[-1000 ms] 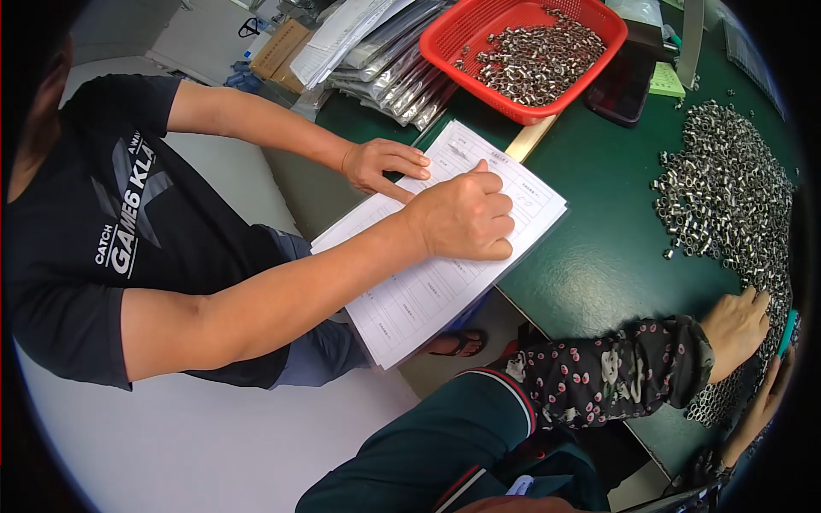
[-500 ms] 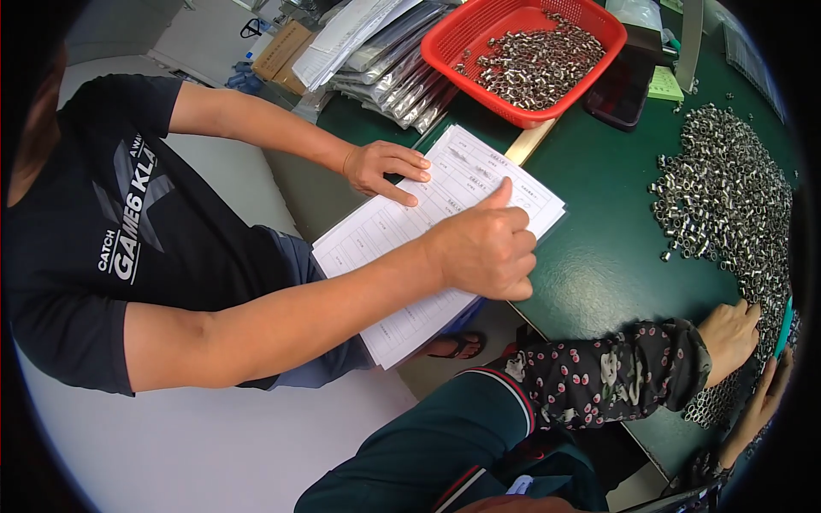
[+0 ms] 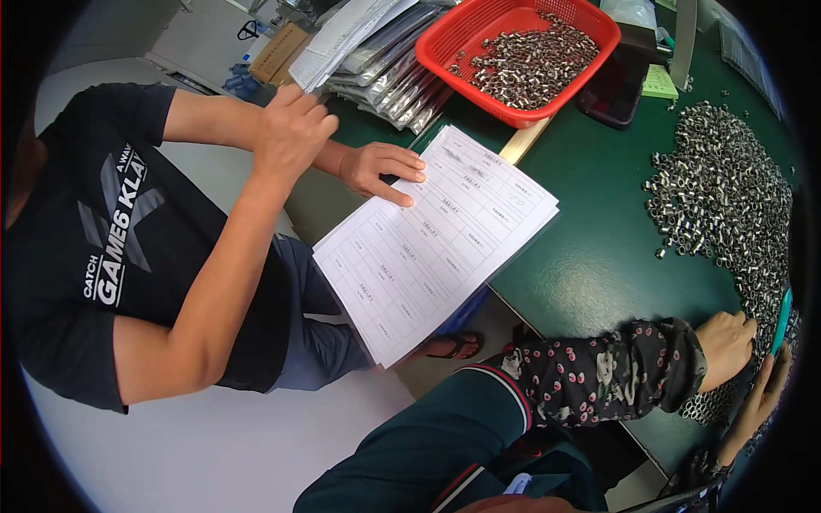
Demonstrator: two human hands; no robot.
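Metal rings (image 3: 723,188) lie heaped ahead of the left hand (image 3: 727,349), which curls at their edge; right hand (image 3: 756,405) nearby; can't tell if either pinches. Rings likely light, stiff, slippery: hold by outer walls.

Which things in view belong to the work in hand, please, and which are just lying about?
Work, probably:
metal rings, at the left hand
teal object, by the right hand
red basket, holding similar pieces
papers, under a co-worker's hand

Lying about, apparently:
phone
green note
stacked packets
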